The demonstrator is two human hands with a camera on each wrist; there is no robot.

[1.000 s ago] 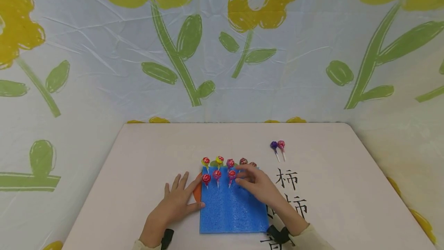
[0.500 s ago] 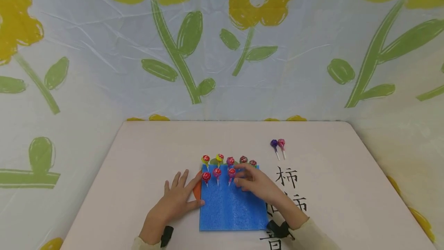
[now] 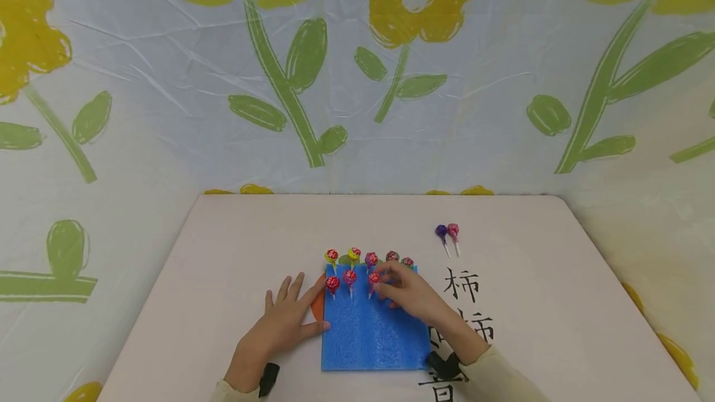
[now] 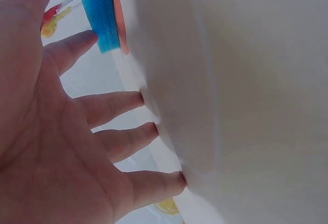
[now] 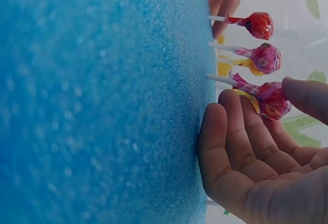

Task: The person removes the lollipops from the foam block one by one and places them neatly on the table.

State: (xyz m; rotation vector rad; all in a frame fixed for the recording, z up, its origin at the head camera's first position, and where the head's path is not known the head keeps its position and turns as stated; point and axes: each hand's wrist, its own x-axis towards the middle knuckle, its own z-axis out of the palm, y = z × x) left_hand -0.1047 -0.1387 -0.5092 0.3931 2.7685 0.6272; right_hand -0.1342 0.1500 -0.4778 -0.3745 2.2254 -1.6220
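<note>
A blue foam block [image 3: 368, 340] lies on the table with several wrapped lollipops standing in it by their sticks. My right hand [image 3: 410, 293] is at the block's front row, thumb and fingers around the head of a pink lollipop [image 5: 274, 101]. In the right wrist view the thumb touches its wrapper. Left of it stand another pink lollipop [image 3: 350, 278] and a red lollipop [image 3: 332, 284]. My left hand [image 3: 285, 321] lies with spread fingers at the block's left edge, thumb and forefinger touching it; the other fingertips rest on the table in the left wrist view.
Behind, a row holds yellow lollipops [image 3: 354, 254], a purple one [image 3: 371, 259] and dark ones [image 3: 392, 257]. Two loose lollipops [image 3: 454, 231] lie on the table [image 3: 251, 234] at the back right. Something orange [image 3: 318, 308] shows under the block's left side. A flowered cloth [image 3: 195, 110] hangs behind.
My right hand has moved slightly left, its thumb and fingers coming onto the pink lollipop. The left hand stays where it was. The head view has tilted a little.
</note>
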